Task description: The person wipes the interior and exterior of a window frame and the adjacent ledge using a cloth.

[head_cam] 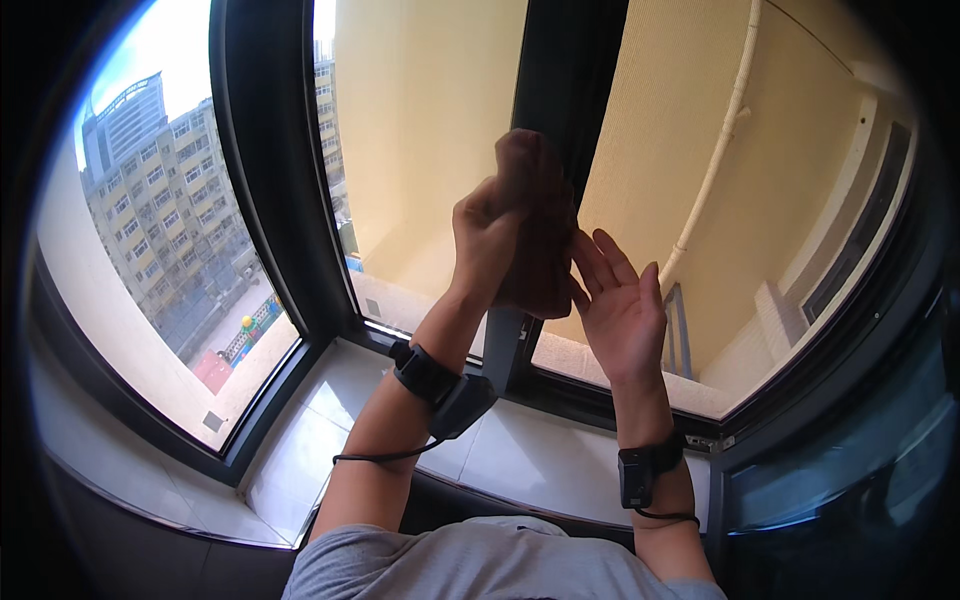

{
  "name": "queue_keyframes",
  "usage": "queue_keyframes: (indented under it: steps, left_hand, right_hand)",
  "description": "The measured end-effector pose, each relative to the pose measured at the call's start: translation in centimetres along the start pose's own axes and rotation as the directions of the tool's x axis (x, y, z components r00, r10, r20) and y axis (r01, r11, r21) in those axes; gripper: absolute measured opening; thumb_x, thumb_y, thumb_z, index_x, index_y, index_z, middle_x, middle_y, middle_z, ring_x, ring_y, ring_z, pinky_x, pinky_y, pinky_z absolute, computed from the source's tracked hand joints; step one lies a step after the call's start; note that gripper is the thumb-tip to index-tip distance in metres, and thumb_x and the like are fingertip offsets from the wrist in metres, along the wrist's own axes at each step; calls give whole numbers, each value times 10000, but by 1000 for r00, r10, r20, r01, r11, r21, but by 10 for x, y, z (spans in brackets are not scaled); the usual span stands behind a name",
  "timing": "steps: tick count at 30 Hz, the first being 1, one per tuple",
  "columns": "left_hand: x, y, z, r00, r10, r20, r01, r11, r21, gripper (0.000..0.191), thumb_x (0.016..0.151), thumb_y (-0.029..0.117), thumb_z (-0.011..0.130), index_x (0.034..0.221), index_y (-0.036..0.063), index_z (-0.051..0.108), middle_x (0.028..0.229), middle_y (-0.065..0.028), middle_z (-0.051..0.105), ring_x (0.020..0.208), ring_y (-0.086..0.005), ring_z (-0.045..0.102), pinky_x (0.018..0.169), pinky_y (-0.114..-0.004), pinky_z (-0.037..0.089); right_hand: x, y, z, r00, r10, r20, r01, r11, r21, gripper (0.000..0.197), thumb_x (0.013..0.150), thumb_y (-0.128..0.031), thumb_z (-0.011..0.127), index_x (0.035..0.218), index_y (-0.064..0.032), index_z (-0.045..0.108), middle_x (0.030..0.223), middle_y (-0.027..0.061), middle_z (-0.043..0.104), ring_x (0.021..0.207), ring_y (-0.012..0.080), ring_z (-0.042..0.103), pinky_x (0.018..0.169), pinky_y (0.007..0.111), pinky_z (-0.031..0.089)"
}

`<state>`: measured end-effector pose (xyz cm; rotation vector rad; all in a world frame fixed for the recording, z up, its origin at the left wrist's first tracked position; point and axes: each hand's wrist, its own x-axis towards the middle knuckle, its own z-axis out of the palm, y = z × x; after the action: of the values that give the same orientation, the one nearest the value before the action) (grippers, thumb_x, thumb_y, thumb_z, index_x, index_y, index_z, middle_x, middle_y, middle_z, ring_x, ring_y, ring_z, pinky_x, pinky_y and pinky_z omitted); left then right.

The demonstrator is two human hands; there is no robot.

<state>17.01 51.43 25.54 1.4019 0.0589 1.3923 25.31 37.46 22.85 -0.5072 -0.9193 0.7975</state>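
Observation:
A dark reddish-brown cloth [541, 247] hangs bunched in front of the dark window frame post [574, 82]. My left hand [491, 225] grips its upper left side, with the thumb bent over it. Close to the cloth's right edge is my right hand [619, 307], palm up and fingers spread; the tips of some fingers are at the edge, and whether they touch it I cannot tell. Black straps with small devices and cables are on both wrists.
A white tiled windowsill [517, 442] runs below the dark frames. Window panes stand left and ahead, and an opened sash [840, 480] is at the right. Outside are a beige wall [675, 150] with a pipe [731, 127] and apartment buildings [157, 195].

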Motion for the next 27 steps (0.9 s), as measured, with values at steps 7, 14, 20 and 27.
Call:
queue_keyframes:
  steps: [7, 14, 20, 27]
  left_hand:
    - [-46, -51, -20, 999, -37, 0, 37, 998, 41, 148, 723, -35, 514, 862, -32, 561, 838, -82, 585, 814, -151, 559, 743, -267, 434]
    - [-130, -113, -60, 970, -241, -25, 242, 967, 75, 185, 726, -30, 511, 896, -24, 582, 869, -81, 600, 820, -158, 566, 760, -267, 433]
    - [-157, -110, -103, 813, -582, 13, 554, 768, -320, 256, 740, -22, 468, 980, -37, 557, 915, -118, 615, 872, -207, 588, 803, -305, 461]
    - [-180, -123, -192, 687, -691, -223, 381, 604, -700, 415, 860, 97, 477, 1255, 82, 349, 1183, -134, 474, 1080, -297, 478, 922, -453, 410]
  right_hand:
    - [-12, 26, -16, 993, 64, -101, -65, 998, -9, 608, 901, -496, 251, 1273, -26, 353, 1274, 148, 414, 1204, 245, 370, 1002, 399, 280]
    - [-29, 80, -54, 895, 197, -400, -279, 947, -159, 286, 871, -263, 464, 1019, -30, 540, 908, 99, 597, 898, 196, 540, 777, 353, 418]
    - [-44, 97, -69, 863, 229, -450, -365, 899, -243, 254, 854, -236, 509, 1012, -40, 547, 899, 83, 599, 868, 172, 550, 764, 316, 420]
    - [-42, 105, -61, 899, 149, -411, -326, 855, -403, 185, 882, -178, 480, 950, -41, 583, 819, 69, 614, 776, 146, 577, 765, 282, 453]
